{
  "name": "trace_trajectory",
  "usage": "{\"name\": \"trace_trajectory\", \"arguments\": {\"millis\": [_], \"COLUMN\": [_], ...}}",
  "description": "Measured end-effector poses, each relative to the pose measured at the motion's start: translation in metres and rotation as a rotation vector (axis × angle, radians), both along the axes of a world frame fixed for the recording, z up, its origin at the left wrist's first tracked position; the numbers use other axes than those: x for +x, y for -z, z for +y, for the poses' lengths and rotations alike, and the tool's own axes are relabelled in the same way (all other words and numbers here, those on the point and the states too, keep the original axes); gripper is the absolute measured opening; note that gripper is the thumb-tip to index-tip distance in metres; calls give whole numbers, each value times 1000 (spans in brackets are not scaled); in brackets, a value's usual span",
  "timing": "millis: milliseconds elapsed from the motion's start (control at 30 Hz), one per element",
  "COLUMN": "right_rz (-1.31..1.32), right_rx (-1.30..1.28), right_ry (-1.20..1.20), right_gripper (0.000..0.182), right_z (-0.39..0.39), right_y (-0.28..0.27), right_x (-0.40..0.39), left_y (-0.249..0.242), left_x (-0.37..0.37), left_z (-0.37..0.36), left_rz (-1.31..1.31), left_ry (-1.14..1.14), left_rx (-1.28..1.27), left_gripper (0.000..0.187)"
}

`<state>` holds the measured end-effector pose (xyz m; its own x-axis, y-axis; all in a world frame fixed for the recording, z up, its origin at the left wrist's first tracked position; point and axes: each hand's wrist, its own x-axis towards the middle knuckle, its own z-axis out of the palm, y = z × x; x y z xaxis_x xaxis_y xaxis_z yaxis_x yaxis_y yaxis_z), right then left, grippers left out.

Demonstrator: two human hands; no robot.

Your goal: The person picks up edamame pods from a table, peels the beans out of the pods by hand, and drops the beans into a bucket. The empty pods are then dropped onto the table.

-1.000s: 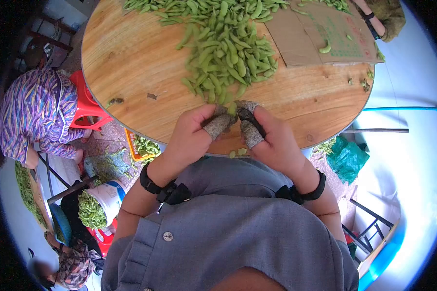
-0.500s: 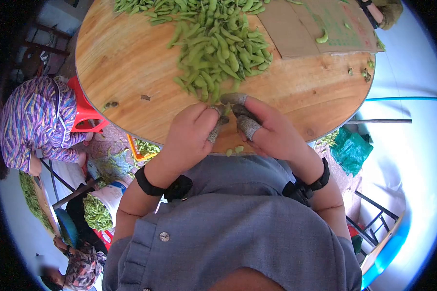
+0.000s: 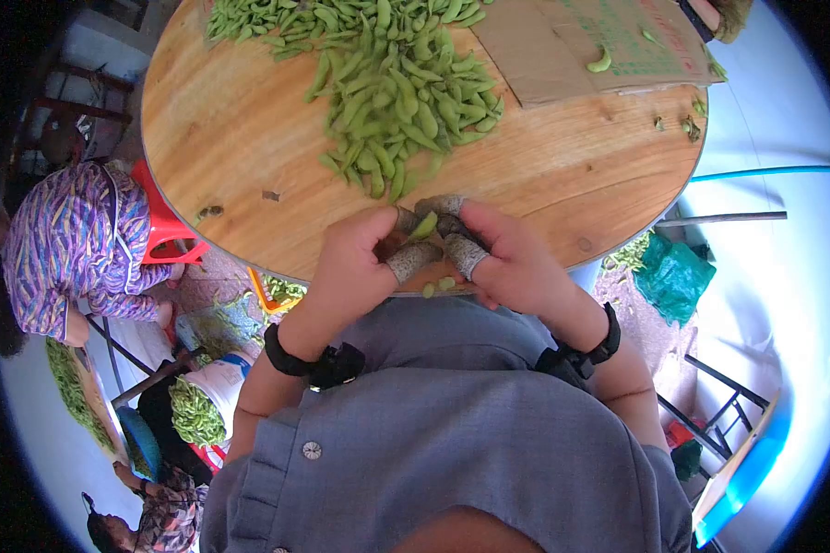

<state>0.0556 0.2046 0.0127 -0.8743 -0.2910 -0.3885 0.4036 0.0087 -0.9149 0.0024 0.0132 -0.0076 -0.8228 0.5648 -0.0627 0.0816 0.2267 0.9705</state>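
Both my hands, with grey coverings on some fingers, meet over the near edge of the round wooden table (image 3: 240,175). My left hand (image 3: 369,255) is closed on a green pod (image 3: 423,226) between thumb and finger. The fingers of my right hand (image 3: 498,244) are pressed together at the pod's right side; whether they grip it too is hard to make out. Just below the fingertips lie small green beans (image 3: 437,287) at the table's edge. A large heap of green pods (image 3: 401,101) spreads on the table beyond my hands.
Flattened cardboard (image 3: 563,55) with a pod on it lies at the back right. A person in a patterned top (image 3: 74,240) sits on a red stool (image 3: 166,221) at left. Below are a white bucket of pods (image 3: 221,382), another person (image 3: 161,516) and a green bag (image 3: 673,281).
A green pod now shows between my fingertips. My left thumb has straightened toward my right hand, and both hands sit slightly lower. The whole view has shifted a little.
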Motion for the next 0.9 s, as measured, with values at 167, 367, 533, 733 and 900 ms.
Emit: {"name": "trace_trajectory", "arguments": {"millis": [167, 367, 533, 733, 900], "right_rz": [34, 137, 646, 641, -115], "right_rx": [25, 71, 530, 498, 14], "right_ry": [34, 84, 200, 32, -113], "right_gripper": [39, 40, 38, 13, 19], "right_z": [-4, -1, 0, 7, 16], "right_y": [1, 19, 41, 17, 9], "right_x": [0, 5, 10, 3, 2], "left_y": [-1, 5, 9, -5, -15], "left_x": [4, -2, 1, 3, 0], "left_z": [1, -3, -3, 2, -6], "left_rz": [746, -492, -76, 401, -48], "left_ry": [-5, -43, 5, 332, 425], "left_rx": [-386, -39, -150, -235, -46], "left_gripper": [18, 20, 15, 14, 16]}}
